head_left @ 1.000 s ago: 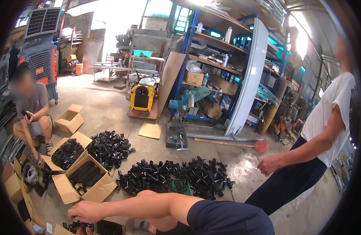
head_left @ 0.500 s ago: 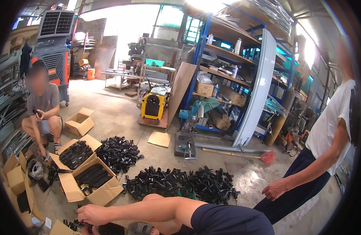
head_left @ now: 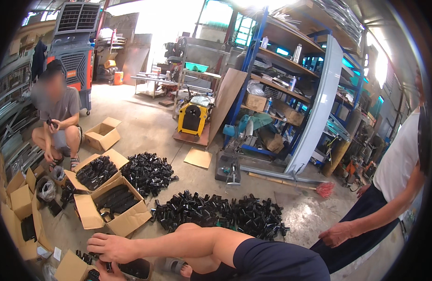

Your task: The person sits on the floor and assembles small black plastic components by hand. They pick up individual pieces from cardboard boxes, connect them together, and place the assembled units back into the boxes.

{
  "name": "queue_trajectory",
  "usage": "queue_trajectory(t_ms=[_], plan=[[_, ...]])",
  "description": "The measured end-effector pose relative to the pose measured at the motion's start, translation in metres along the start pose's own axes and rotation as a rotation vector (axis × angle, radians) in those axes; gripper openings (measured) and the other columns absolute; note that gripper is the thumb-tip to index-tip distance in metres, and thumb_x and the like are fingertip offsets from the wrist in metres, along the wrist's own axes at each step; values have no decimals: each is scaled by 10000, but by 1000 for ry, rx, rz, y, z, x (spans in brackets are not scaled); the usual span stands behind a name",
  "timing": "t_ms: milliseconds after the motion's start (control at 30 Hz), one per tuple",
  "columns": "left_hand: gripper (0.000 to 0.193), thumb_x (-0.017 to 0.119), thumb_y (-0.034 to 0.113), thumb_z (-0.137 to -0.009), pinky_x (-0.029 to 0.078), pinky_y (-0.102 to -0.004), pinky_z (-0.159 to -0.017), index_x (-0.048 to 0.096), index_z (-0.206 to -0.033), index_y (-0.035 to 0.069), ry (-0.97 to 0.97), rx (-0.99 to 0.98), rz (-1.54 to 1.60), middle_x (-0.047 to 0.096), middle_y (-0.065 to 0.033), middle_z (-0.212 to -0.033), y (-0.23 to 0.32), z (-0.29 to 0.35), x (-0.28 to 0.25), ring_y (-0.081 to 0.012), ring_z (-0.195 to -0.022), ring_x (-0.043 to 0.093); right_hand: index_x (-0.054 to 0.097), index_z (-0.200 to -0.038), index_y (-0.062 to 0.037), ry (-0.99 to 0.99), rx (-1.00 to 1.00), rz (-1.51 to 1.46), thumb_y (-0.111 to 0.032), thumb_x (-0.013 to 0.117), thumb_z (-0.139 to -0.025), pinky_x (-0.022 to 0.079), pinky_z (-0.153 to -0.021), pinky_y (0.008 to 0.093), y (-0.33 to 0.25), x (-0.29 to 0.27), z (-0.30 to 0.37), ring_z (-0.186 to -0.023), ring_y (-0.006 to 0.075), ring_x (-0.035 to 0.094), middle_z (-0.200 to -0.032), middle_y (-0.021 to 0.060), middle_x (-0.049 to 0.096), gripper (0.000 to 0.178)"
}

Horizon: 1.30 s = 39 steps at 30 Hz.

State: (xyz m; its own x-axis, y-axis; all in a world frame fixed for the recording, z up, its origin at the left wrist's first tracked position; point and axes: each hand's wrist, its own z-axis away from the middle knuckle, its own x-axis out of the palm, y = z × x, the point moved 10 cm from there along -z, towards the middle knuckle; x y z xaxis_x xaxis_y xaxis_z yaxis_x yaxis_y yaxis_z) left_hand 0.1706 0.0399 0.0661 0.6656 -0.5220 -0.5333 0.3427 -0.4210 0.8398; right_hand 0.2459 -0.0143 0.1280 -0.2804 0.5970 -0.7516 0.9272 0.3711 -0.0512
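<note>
At the lower left, my right hand [head_left: 112, 247] is closed with its fingers bent, above my left hand [head_left: 109, 272]. A small black part [head_left: 102, 258], partly hidden, shows between them, and both hands seem to grip it. My left hand is only partly in view at the lower edge, its thumb and fingers pinched together. Around them are an opened cardboard box [head_left: 68, 268] with black parts in it and a container of dark parts [head_left: 136, 268] just right of my hands. Beyond lies a larger open box [head_left: 143, 218] filled with ribbed black pieces.
Heaps of black parts [head_left: 192, 210] cover the floor ahead. A person [head_left: 61, 107] crouches at the left holding a black part. Another person in a white shirt [head_left: 398, 159] stands at the right, arm hanging down. A blue shelving rack [head_left: 258, 51] and a yellow machine [head_left: 192, 119] stand behind.
The view has shifted, so the scene sits further right. My hands have come up slightly, and more of my left hand shows. The crouching person's lower hand has risen from the bag.
</note>
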Motion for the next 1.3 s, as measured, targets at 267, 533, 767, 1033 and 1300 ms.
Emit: queue_trajectory(t_ms=[267,533,767,1033,1300], plan=[[665,780,441,-931,577,-405,-877,552,-1403,33,69,-43,32,738,-224,-1147,-9,0,-6,-314,-1028,730,723,-685,-16,7,-68,87,-272,672,-658,368,-1124,498,-3,9,-4,-1289,370,478,-1229,180,595,262],[813,739,607,-900,566,-464,-858,499,-1489,101,60,-50,4,717,-237,-1188,-12,-2,-11,-367,-1064,717,738,-716,-25,-63,-96,149,-266,684,-678,342,-1146,498,-10,12,-8,-1278,351,479,-1211,158,604,250],[859,648,724,-896,562,-506,-811,497,-1485,118,82,-31,-25,729,-255,-1105,-9,0,-18,-446,-1015,714,753,-765,-35,-66,-115,178,-266,681,-706,328,-1161,516,-16,23,-4,-1268,347,494,-1183,150,618,249],[804,631,665,-943,564,-510,-822,489,-1462,68,81,30,-103,732,-245,-1147,-3,4,-16,-435,-1074,707,758,-821,-16,-114,-102,97,-263,670,-729,325,-1173,528,-11,30,0,-1277,348,498,-1183,150,630,278],[851,634,706,-914,568,-505,-806,488,-1448,59,83,64,-125,739,-230,-1136,-2,4,-16,-437,-1053,713,766,-812,-47,-129,-72,128,-253,704,-711,345,-1150,496,-7,25,0,-1262,322,506,-1149,116,639,238]])
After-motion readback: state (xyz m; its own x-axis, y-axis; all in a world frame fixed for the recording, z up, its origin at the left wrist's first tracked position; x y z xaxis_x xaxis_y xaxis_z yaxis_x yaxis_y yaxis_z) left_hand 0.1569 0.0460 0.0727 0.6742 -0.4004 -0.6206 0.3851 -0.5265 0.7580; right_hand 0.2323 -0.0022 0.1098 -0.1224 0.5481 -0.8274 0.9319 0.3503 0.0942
